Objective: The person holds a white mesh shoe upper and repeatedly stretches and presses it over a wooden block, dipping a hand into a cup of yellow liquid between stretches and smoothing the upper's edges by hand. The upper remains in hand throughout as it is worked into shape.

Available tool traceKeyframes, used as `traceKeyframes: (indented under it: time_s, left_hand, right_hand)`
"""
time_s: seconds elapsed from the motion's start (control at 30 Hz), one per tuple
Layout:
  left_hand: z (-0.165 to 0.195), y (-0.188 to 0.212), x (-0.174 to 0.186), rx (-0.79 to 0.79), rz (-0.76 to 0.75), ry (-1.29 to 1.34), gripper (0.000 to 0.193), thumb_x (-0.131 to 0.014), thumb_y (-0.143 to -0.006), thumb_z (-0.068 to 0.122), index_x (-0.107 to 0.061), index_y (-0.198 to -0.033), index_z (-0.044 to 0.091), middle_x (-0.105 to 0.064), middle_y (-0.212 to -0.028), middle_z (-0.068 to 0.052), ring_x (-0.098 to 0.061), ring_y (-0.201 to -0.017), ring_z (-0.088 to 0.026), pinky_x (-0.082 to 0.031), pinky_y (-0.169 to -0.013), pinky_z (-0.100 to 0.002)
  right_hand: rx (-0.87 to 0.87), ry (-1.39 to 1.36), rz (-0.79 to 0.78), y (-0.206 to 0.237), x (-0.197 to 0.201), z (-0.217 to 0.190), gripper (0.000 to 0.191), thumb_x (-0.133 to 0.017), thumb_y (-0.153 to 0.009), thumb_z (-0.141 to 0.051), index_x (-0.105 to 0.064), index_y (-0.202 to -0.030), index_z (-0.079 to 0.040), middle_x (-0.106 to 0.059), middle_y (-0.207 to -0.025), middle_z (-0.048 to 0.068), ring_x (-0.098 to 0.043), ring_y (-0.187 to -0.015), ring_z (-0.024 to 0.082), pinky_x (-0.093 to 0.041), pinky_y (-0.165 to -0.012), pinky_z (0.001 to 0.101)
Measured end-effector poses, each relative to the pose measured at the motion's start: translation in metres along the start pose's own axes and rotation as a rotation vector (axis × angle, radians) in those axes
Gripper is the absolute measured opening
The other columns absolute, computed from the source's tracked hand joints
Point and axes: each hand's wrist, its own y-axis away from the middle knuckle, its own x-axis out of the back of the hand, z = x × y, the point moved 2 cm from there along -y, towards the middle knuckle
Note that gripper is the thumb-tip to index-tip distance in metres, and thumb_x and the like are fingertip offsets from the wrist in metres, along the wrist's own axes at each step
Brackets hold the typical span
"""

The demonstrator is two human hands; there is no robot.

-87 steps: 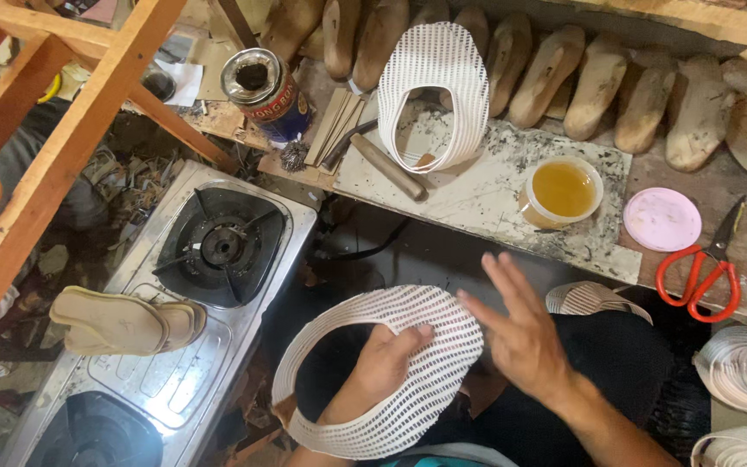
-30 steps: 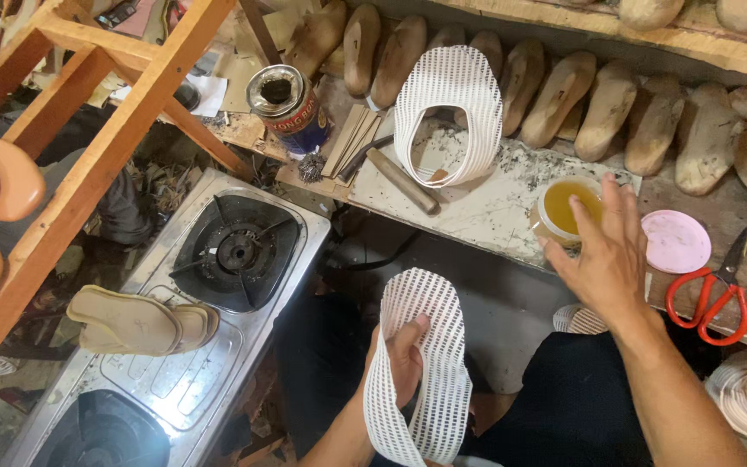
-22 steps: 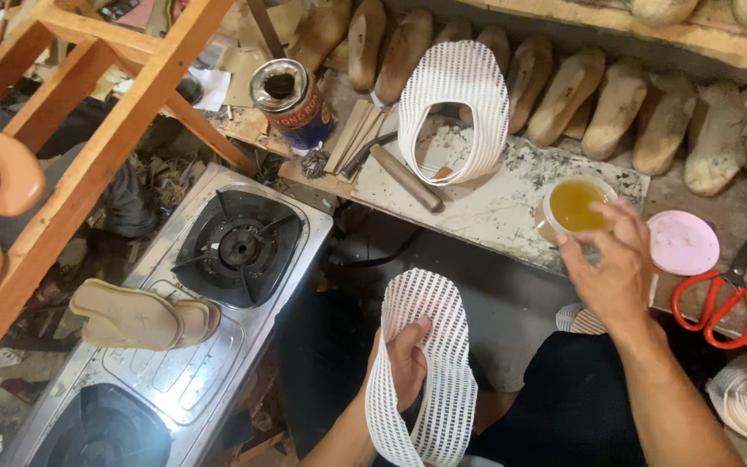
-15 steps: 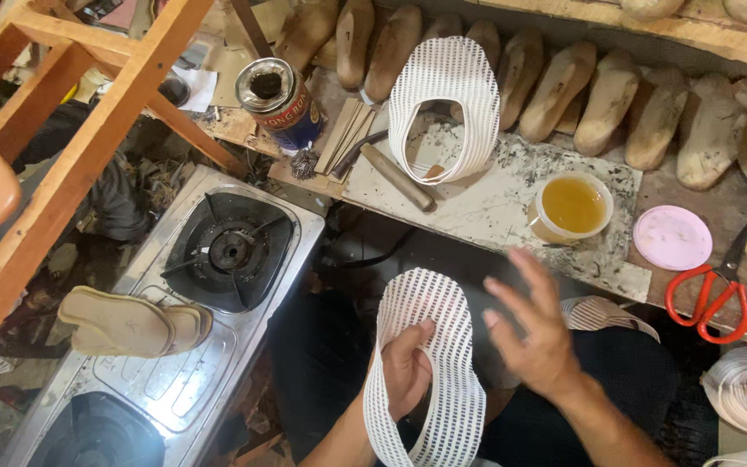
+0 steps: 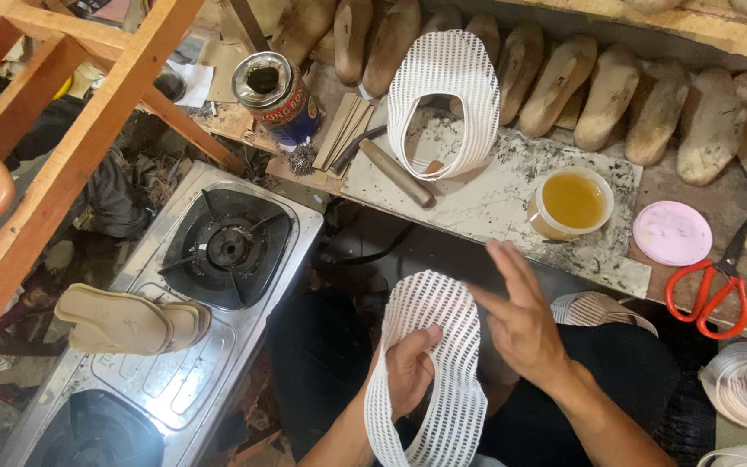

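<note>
At the far left, a wooden frame [image 5: 88, 147] is seen slanting across the view, and below it a steel gas stove [image 5: 209, 285] is laid out, with a pair of tan soles [image 5: 127, 320] resting on its flat middle part. Further along, an open tin can [image 5: 271, 93] is found at the bench edge, just beside a wooden stick [image 5: 398, 173].

Lower down, a white mesh shoe upper [image 5: 430, 380] is held over the lap. It is gripped by the left hand [image 5: 408, 372], whose fingers are curled through its opening and closed on the band. Up on the bench, a second white mesh upper [image 5: 443, 99] is propped against a row of wooden shoe lasts [image 5: 581, 86].

Just right of the held upper, the right hand [image 5: 525, 320] is raised with fingers spread and flat; nothing is pinched, and its fingertips are kept near the upper's top edge, though contact cannot be told. Beyond it, a cup of yellow liquid [image 5: 572, 203] is set on the speckled board [image 5: 494, 199], then a pink round lid [image 5: 672, 233], then red-handled scissors [image 5: 711, 290].
</note>
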Motion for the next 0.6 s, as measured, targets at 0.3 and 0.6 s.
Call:
traceKeyframes:
  time_s: [0.3,0.6]
  left_hand:
    - [0.004,-0.004,0.005,-0.043,0.18,-0.22,0.031,-0.059,-0.099,0.008,-0.058,-0.123,-0.013,-0.07,-0.099,-0.016,-0.07,-0.085,-0.021,-0.06,-0.073,-0.032]
    - [0.005,-0.003,0.002,0.035,0.299,-0.289,0.031,-0.066,-0.091,0.007,-0.058,-0.117,-0.006,-0.07,-0.093,-0.015,-0.071,-0.076,-0.021,-0.061,-0.068,-0.035]
  right_hand:
    - [-0.385,-0.776,-0.048,0.018,-0.008,-0.024,0.068,-0.073,-0.086,-0.003,-0.047,-0.148,0.0,-0.049,-0.147,0.016,-0.071,-0.091,0.014,-0.063,-0.078,0.0277]
    - [-0.193,0.338,0.203,-0.035,0.056,0.066,0.041,-0.079,-0.09,-0.029,-0.073,-0.121,-0.003,-0.058,-0.145,0.018,-0.057,-0.133,0.042,-0.047,-0.112,0.0499]
